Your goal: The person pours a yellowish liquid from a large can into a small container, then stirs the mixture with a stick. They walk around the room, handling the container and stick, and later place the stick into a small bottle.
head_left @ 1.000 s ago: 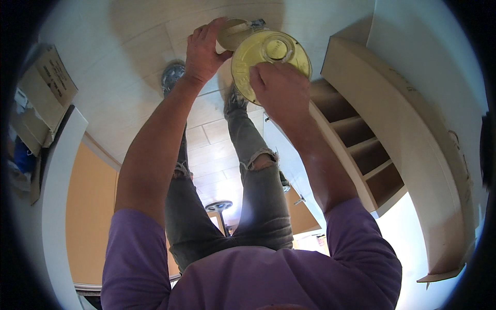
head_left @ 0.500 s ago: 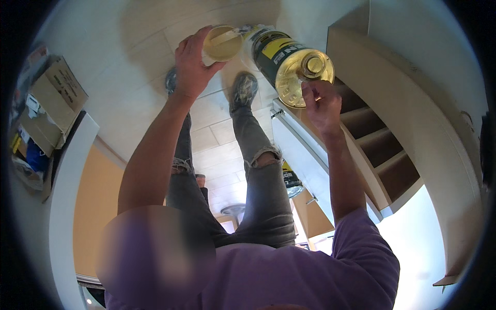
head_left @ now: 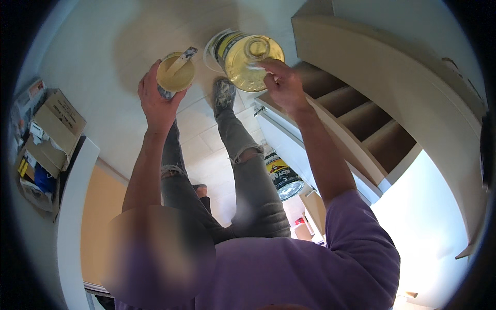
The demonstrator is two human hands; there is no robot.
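Note:
My left hand [head_left: 160, 101] is wrapped around a tub [head_left: 166, 82] of pale yellow material, with its open top facing up. A flat stick-like tool [head_left: 181, 63] with a stained end leans in the tub, its tip past the far rim. My right hand [head_left: 284, 85] is closed at the near edge of a large metal can's top, apparently on its handle; the fingers partly hide the grip. The can [head_left: 237, 72] has a shiny gold top with a round raised neck and a yellow and black label. A pale loop [head_left: 207, 54] shows beside the can.
At right stands a cabinet with open compartments [head_left: 356, 119] and a pale panel [head_left: 289, 139]. A black and yellow paint tin [head_left: 283, 178] is beyond my leg. An open cardboard box [head_left: 59, 121] with bags and small items lies at left. My shoe [head_left: 224, 95] is near the can.
The can has moved left and looks smaller, farther from me, with my right hand still at its top. My left hand has carried the tub left and nearer to me.

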